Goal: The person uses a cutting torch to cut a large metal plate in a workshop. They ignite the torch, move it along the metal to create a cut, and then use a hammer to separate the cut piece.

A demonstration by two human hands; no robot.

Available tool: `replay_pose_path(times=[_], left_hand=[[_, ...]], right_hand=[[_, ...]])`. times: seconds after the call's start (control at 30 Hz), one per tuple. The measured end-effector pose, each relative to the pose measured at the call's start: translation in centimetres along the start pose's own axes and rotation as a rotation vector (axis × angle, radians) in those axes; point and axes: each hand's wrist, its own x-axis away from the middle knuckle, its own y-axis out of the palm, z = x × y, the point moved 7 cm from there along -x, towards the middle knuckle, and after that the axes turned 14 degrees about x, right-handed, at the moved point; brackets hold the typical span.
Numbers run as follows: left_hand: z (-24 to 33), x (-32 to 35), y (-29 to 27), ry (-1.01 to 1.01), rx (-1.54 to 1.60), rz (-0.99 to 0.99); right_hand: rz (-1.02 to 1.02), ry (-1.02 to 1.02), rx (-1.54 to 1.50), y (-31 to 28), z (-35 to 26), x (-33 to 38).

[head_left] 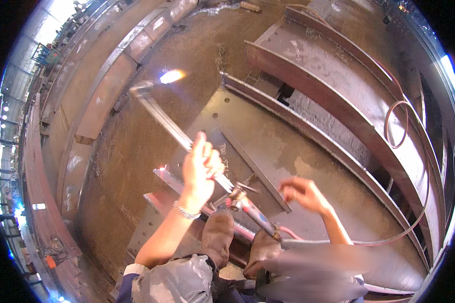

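My left hand (199, 166) grips the metal tubes of a long cutting torch (174, 129) partway along their length. The torch head (142, 91) points up and to the left, and a bright flame (171, 77) burns beside it. The torch's valve body and handle (247, 208) sit just below my left hand, above my brown boots (218, 236). My right hand (303, 194) hovers to the right of the valve body, blurred, fingers loosely curled and holding nothing. I stand on a rusty steel beam (268, 146) with a welded stiffener plate.
A reddish hose (399, 126) runs from the torch handle to the right and loops over a second large steel beam (328, 65). More long steel sections (106, 86) lie to the left on the dirt floor. A small glowing spot (162, 168) shows on the flange edge.
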Motion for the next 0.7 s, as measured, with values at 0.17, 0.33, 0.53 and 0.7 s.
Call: replay_pose_path(times=[0.17,0.33,0.53,0.7], left_hand=[[5.8,4.2,-0.8,0.116,0.029,-0.040],[7.6,8.8,-2.6,0.169,0.031,0.166],[8.8,10.8,-3.7,0.246,0.027,0.196],[9.2,11.4,-4.0,0.266,0.022,0.239]], right_hand=[[0.194,-0.432,0.567,5.8,1.1,-8.2],[-0.094,-0.773,0.900,18.7,1.9,-12.0],[-0.224,-0.928,1.347,26.4,4.0,-13.9],[-0.087,-1.028,1.166,23.5,1.7,-12.6]])
